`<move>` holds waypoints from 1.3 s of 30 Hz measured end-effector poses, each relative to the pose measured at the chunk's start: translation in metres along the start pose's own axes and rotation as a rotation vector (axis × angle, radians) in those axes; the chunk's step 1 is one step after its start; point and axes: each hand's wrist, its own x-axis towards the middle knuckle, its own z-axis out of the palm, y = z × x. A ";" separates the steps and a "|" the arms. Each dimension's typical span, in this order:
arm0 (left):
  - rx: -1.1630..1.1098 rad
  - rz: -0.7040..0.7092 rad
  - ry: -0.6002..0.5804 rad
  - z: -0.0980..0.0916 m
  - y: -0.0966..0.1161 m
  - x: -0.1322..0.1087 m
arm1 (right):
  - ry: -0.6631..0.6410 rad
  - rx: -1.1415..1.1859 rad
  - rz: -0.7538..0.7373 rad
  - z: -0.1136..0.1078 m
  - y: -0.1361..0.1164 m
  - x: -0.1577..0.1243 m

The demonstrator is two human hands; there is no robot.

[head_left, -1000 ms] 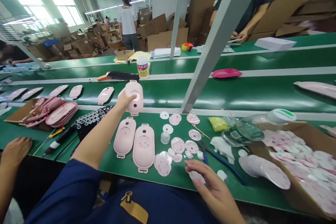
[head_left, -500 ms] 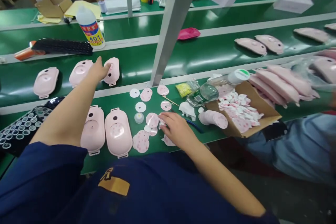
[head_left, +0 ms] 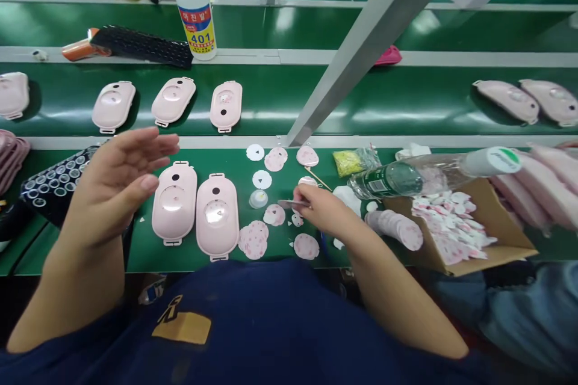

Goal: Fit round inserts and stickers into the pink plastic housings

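My left hand [head_left: 129, 174] hangs in the air with its fingers apart, holding nothing, left of two pale pink oval plastic cases [head_left: 174, 204] on the near bench. Between the thumb and fingers of my right hand [head_left: 325, 210] is a thin disc [head_left: 291, 203], seen nearly edge-on. Beneath and around it lie pink-patterned round discs [head_left: 253, 240], white discs with a small dark mark [head_left: 262, 179], small bear-shaped pieces [head_left: 297, 220] and a small clear cap [head_left: 258, 198]. Across the rail, another pink case [head_left: 226, 106] with a printed disc rests on the green belt.
A grey metal post [head_left: 361, 42] rises from the rail. To my right are a lying clear bottle [head_left: 388, 180], a stack of discs [head_left: 397, 228] and a carton [head_left: 510, 246] of printed pieces. A white 401 bottle [head_left: 196, 18] stands behind the belt; another person's sleeve [head_left: 533, 307] shows right.
My left hand has come back from the pink case on the belt and is open in the air. My right hand has picked up a thin disc. The camera view has shifted.
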 end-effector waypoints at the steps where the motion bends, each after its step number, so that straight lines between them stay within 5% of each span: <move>1: -0.070 -0.008 0.018 0.003 -0.003 -0.008 | 0.026 0.141 0.011 -0.007 0.000 -0.007; 5: -0.366 -0.022 -0.018 0.044 -0.018 -0.028 | 0.176 0.901 -0.096 -0.027 -0.034 -0.027; 7: -0.556 -0.085 -0.150 0.077 -0.022 -0.033 | 0.186 1.003 -0.215 -0.028 -0.068 -0.028; 9: -0.735 -0.205 -0.241 0.106 -0.024 -0.033 | 0.272 0.818 -0.338 -0.024 -0.102 -0.024; 11: -0.913 -0.291 -0.107 0.119 -0.025 -0.027 | 0.523 0.431 -0.441 -0.019 -0.126 -0.018; 13: -1.027 -0.346 0.080 0.114 -0.024 -0.020 | 0.796 0.046 -0.547 -0.020 -0.139 -0.010; 15: -1.058 -0.407 0.178 0.096 -0.024 -0.017 | 0.852 -0.224 -0.712 -0.027 -0.145 0.001; 20: -1.056 -0.600 0.127 0.046 -0.027 -0.027 | 0.357 -0.623 -1.267 -0.053 -0.161 0.037; 26: -1.150 -0.672 0.180 0.016 -0.034 -0.036 | 0.272 -0.732 -1.548 -0.057 -0.192 0.068; 32: -1.128 -0.663 0.243 0.003 -0.048 -0.032 | 0.273 -0.757 -1.579 -0.046 -0.201 0.083; 37: -1.155 -0.701 0.218 -0.007 -0.064 -0.031 | -0.102 -0.438 -1.472 -0.046 -0.202 0.107; 39: -1.149 -0.713 0.204 -0.010 -0.069 -0.031 | -0.263 -0.264 -1.305 -0.050 -0.201 0.132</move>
